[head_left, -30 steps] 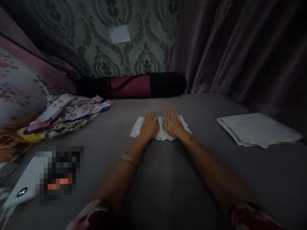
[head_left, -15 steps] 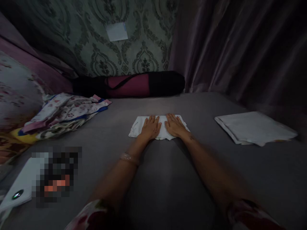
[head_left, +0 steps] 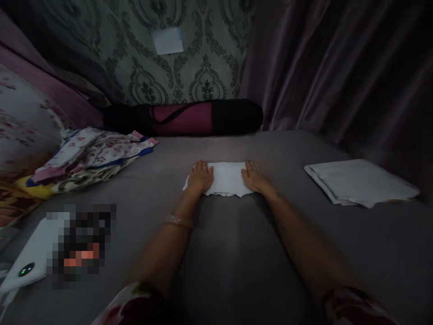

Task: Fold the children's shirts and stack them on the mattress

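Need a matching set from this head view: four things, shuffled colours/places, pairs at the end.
Things
1. left hand
2. long bag
3. patterned fabric
4. right hand

Places and looks
A. crumpled, on the left part of the grey sheet
B. resting at the right end of the middle white cloth
C. resting at the left end of that cloth
D. black and maroon, lying near the patterned wall

Pairs: 1-C, 2-D, 3-A, 4-B
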Demonstrator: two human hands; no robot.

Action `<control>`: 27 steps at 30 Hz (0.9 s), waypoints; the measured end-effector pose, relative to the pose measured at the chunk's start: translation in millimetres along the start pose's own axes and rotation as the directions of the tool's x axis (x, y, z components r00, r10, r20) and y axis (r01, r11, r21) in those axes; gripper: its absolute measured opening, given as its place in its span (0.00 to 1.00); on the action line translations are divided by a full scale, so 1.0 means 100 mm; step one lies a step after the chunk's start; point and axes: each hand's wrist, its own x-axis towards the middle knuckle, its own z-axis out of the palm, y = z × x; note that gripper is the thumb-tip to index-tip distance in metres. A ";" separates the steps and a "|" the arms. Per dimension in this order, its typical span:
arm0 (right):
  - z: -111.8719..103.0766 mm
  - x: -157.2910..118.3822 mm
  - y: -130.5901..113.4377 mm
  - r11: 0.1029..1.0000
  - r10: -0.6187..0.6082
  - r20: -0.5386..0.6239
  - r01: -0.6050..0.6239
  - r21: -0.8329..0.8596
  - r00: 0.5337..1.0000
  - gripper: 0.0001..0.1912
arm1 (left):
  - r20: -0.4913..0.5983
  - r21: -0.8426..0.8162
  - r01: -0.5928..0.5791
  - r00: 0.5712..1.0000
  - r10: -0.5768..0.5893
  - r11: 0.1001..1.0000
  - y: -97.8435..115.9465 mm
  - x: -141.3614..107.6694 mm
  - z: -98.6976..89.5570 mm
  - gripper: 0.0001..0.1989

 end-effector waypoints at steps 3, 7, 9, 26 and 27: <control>-0.03 0.00 0.00 1.000 0.010 -0.052 -0.011 -0.005 0.999 0.33 | -0.020 0.009 -0.012 1.000 0.012 1.000 -0.11 0.03 -0.01 0.32; -0.02 -0.02 0.02 0.999 -0.003 0.026 0.004 -0.040 1.000 0.34 | 0.037 -0.009 -0.015 0.999 0.015 1.000 -0.22 0.05 0.02 0.33; -0.05 -0.04 -0.03 0.998 0.012 0.045 -0.010 -0.064 0.999 0.34 | 0.044 -0.033 -0.013 0.999 0.015 0.999 -0.24 0.07 0.01 0.32; 0.16 0.07 -0.81 0.981 -0.152 0.028 0.154 -0.114 0.988 0.33 | -0.123 -0.321 0.112 0.980 -0.158 0.940 -0.36 0.19 -0.17 0.28; 0.13 0.07 -0.83 0.983 -0.148 0.041 0.152 -0.106 0.988 0.34 | -0.120 -0.336 0.118 0.979 -0.167 0.934 -0.37 0.19 -0.18 0.28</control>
